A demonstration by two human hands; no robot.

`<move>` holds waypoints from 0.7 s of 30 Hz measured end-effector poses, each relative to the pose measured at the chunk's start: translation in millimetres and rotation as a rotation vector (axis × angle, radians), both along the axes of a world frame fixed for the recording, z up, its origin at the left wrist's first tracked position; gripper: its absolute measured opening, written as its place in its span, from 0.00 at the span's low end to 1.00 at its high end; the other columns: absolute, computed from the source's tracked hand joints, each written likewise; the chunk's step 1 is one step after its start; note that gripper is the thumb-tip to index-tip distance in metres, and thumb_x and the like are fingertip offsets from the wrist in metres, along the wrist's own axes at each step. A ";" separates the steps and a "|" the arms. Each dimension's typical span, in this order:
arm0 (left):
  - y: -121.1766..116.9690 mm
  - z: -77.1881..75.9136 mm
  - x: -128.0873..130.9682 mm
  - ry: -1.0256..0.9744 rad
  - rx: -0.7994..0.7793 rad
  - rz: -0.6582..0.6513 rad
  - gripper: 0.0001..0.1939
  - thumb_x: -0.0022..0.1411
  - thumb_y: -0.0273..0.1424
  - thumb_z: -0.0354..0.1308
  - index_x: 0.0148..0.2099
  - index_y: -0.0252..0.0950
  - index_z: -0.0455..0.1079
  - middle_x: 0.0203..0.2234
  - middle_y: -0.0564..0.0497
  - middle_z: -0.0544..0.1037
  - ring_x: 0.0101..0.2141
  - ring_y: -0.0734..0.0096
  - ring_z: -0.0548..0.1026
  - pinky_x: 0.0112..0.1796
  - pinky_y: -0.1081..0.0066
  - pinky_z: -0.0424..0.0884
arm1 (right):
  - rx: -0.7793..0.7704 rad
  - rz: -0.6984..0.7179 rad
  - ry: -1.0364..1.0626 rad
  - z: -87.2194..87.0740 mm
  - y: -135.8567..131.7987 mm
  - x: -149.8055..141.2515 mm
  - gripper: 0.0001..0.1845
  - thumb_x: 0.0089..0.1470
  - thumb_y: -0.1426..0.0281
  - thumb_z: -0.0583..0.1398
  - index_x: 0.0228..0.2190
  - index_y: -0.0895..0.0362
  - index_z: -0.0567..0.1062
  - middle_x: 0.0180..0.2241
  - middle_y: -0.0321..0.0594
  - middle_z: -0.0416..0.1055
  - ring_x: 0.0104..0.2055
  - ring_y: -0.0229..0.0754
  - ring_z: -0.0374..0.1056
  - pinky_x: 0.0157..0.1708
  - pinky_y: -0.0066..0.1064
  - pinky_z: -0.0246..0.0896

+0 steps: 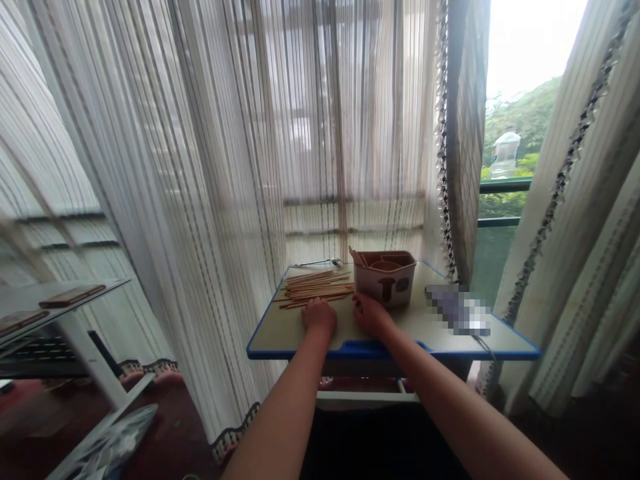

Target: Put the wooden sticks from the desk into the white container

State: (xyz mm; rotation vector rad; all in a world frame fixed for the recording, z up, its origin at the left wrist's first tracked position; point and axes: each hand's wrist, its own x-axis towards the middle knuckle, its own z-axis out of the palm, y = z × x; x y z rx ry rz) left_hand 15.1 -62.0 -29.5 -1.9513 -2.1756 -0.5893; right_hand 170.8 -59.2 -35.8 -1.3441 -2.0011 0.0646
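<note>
A small blue-rimmed table point(280, 343) stands in front of striped curtains. On it lies a spread pile of wooden chopsticks point(315, 288). To their right stands a pinkish divided holder point(385, 277) with a few sticks in its left compartment. My left hand point(319, 315) rests on the table just below the chopsticks, fingers curled under. My right hand point(371, 313) lies beside the holder's front left corner, its fingers bent and close to the chopstick ends. From behind, I cannot make out whether either hand holds anything.
A metal spoon point(320, 263) lies at the table's back edge. A blurred-out object point(457, 308) with a cable sits on the table's right side. A white shelf point(60, 300) stands at the left, and a window with a railing point(505, 187) opens at the right.
</note>
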 end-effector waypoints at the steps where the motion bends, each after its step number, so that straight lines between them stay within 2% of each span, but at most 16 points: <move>1: -0.8 0.3 0.7 0.012 -0.005 -0.005 0.16 0.56 0.32 0.43 0.42 0.34 0.68 0.44 0.41 0.69 0.47 0.61 0.64 0.45 0.62 0.58 | -0.026 0.003 -0.005 0.9 1.1 0.4 0.14 0.48 0.73 0.51 0.38 0.57 0.68 0.35 0.40 0.69 0.36 0.37 0.63 0.38 0.26 0.54; 9: -9.7 8.3 2.8 0.014 -0.025 -0.062 0.14 0.57 0.29 0.44 0.41 0.32 0.68 0.40 0.40 0.70 0.44 0.59 0.66 0.44 0.61 0.59 | -0.084 -0.040 0.042 6.1 -2.6 5.7 0.13 0.48 0.72 0.52 0.37 0.57 0.71 0.35 0.41 0.70 0.37 0.40 0.64 0.37 0.27 0.54; 13: -9.5 9.4 2.9 0.012 -0.018 -0.092 0.14 0.57 0.28 0.44 0.42 0.36 0.68 0.39 0.43 0.71 0.43 0.61 0.66 0.44 0.62 0.59 | -0.046 -0.055 -0.042 4.3 -1.3 4.0 0.15 0.48 0.69 0.53 0.38 0.57 0.72 0.38 0.43 0.69 0.40 0.41 0.63 0.40 0.28 0.53; 16: -7.5 8.0 2.0 0.020 -0.015 -0.140 0.15 0.58 0.29 0.43 0.41 0.37 0.69 0.39 0.44 0.71 0.43 0.62 0.66 0.43 0.62 0.59 | -0.045 -0.031 -0.119 2.5 -0.1 2.3 0.12 0.49 0.67 0.53 0.33 0.55 0.75 0.36 0.43 0.70 0.41 0.43 0.62 0.40 0.29 0.52; 18: -6.2 6.6 1.1 0.022 -0.006 -0.133 0.14 0.57 0.30 0.44 0.40 0.37 0.69 0.40 0.44 0.71 0.43 0.62 0.66 0.43 0.63 0.59 | -0.057 -0.038 -0.107 1.9 0.8 2.3 0.11 0.50 0.67 0.53 0.30 0.56 0.75 0.35 0.43 0.70 0.40 0.42 0.63 0.39 0.29 0.52; 21: -4.8 4.8 -0.3 0.012 0.032 -0.063 0.14 0.56 0.30 0.46 0.42 0.37 0.68 0.41 0.43 0.70 0.44 0.60 0.65 0.43 0.62 0.59 | -0.060 -0.086 -0.032 2.1 1.9 4.4 0.12 0.51 0.68 0.51 0.31 0.57 0.73 0.34 0.43 0.70 0.38 0.40 0.63 0.38 0.28 0.53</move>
